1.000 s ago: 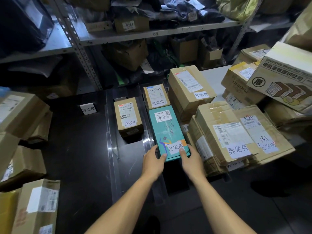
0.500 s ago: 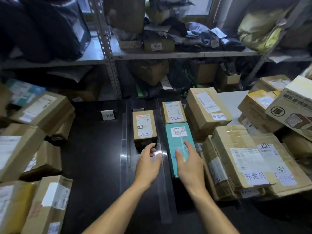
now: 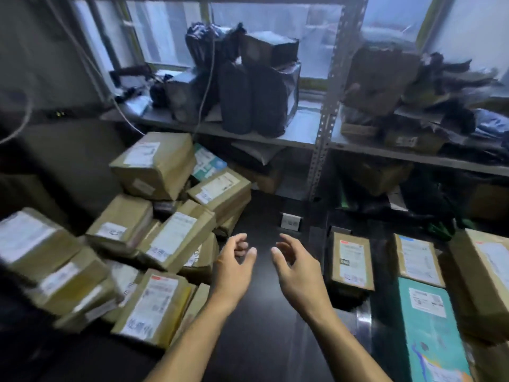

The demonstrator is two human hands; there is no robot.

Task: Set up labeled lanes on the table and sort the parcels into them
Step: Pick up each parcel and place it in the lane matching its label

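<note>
A grey metal shelving rack [image 3: 321, 150] of perforated uprights spans the scene from 12 to 3 o'clock. On its shelf board at 12 o'clock stand dark plastic bags [image 3: 249, 97], one bulging upright, beside a silver-wrapped bundle [image 3: 268, 48] stacked above them. At 2 o'clock, more crumpled dark bags [image 3: 429, 86] and a worn brown carton [image 3: 380, 75] crowd the same level. A pale cable [image 3: 121, 111] hangs at 10 o'clock. Behind the rack, frosted window panes [image 3: 170, 31] admit bluish daylight.
</note>
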